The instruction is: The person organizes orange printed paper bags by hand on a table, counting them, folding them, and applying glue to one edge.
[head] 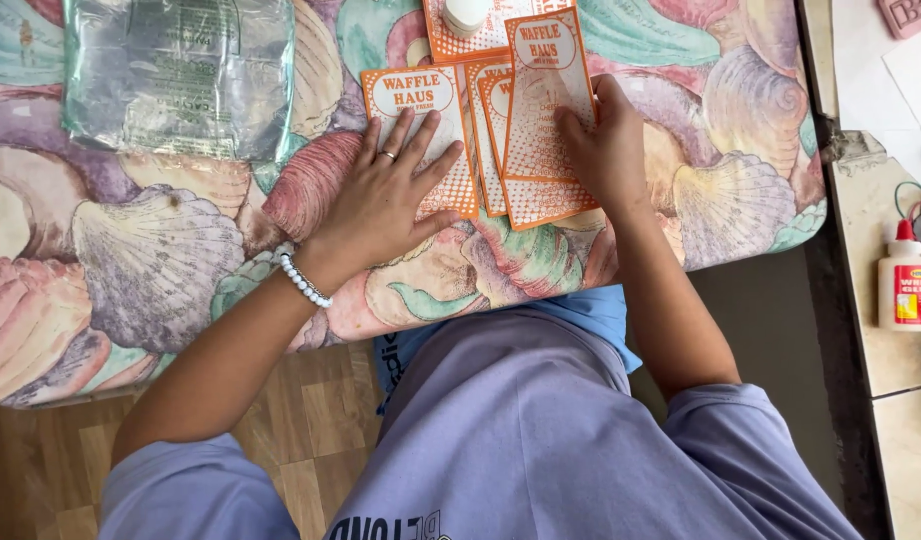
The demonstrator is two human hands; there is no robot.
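Observation:
Several orange-and-white checked paper cards (540, 130) lie overlapping on a shell-patterned cushion (150, 260). My left hand (385, 195), with a ring and a white bead bracelet, lies flat with fingers spread on the leftmost card (420, 110). My right hand (605, 140) rests on the right edge of the top card, fingers curled against it. A small white cap-like object (465, 15) sits on another orange card at the top edge.
A clear plastic packet (180, 75) lies on the cushion at upper left. A white glue bottle with a red cap (903, 280) stands on a tiled ledge at right. A pink object (910, 15) is at the top right corner. Wooden floor shows below left.

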